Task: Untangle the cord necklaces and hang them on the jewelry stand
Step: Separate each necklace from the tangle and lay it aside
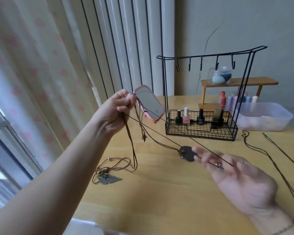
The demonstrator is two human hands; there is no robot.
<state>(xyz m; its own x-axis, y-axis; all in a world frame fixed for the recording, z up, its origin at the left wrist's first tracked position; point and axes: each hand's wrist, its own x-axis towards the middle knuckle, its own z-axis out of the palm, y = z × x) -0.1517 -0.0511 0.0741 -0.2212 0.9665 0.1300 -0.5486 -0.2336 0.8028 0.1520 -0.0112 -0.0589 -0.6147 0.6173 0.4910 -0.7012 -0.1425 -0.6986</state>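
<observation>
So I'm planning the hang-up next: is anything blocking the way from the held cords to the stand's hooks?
Nothing visible blocks it. The hooks are bare and open air lies between them and the cords in the left hand. The pink mirror stands just behind that hand.

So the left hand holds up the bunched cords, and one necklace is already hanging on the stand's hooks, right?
Not quite. The head view shows the left hand gripping the bunched cords, but the hooks of the jewelry stand are all bare: no necklace hangs there yet.
</observation>
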